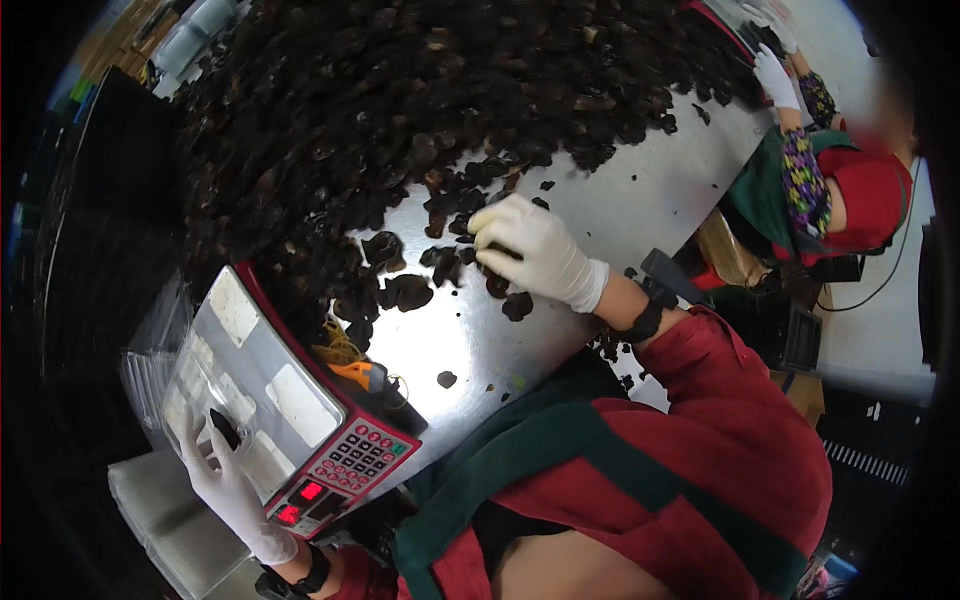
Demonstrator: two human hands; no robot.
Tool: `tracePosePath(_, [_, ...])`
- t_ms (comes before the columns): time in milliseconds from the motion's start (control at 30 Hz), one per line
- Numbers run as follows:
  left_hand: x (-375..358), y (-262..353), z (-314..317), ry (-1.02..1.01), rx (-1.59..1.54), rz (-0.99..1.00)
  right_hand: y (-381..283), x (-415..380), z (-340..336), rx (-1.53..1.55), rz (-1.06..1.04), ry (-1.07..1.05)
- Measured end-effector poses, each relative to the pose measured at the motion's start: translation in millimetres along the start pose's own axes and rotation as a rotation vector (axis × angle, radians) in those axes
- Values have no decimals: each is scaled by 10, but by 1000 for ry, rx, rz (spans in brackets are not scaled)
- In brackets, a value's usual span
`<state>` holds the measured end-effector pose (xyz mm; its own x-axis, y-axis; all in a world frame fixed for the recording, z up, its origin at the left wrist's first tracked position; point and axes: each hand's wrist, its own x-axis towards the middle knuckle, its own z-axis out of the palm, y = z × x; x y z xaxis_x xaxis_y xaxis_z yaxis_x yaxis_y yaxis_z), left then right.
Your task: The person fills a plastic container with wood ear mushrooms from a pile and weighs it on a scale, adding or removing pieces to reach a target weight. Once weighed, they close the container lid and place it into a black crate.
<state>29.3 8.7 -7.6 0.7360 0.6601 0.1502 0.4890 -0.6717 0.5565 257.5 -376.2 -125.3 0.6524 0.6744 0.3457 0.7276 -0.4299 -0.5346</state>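
My right hand, in a white glove, is over the metal table at the edge of a heap of dark, flat, dried-looking pieces. Its fingers curl toward the thumb with dark material between them. Several loose pieces lie around these fingertips. My left hand, also gloved, is at the left side of a red digital scale with its fingers stretched out and apart. Beside those fingertips, one dark piece shows over the silver weighing plate. Red digits glow on the scale's display.
Orange-handled snips and yellow string lie beside the scale. Clear plastic packaging stands at the lower left. A co-worker in a red cap works at the upper right, with white-gloved hands by the heap. The bare metal tabletop extends between us.
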Motion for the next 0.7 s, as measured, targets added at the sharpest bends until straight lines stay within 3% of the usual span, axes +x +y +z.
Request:
tracePosePath(67, [-15, 47, 16, 16, 11, 43, -91, 188, -95, 96, 126, 74])
tracePosePath(133, [-54, 131, 37, 24, -64, -13, -248, 469, -123, 33, 142, -29])
tracePosePath(333, [-105, 123, 19, 88, 54, 125, -450, 1300, 612, -119, -199, -39])
tracePosePath(433, [-177, 199, -12, 111, 80, 147, -496, 1348, 828, -216, -232, -273])
tracePosePath(600, [-303, 186, -50, 175, 109, 178, -346, 1121, 297, -186, -175, -474])
tracePosePath(667, [-331, 90, -46, 200, 119, 188, -173, 944, 95, -49, -253, -323])
tracePosePath(700, [-349, 49, -45, 223, 135, 208, -133, 953, -2, -27, -233, -347])
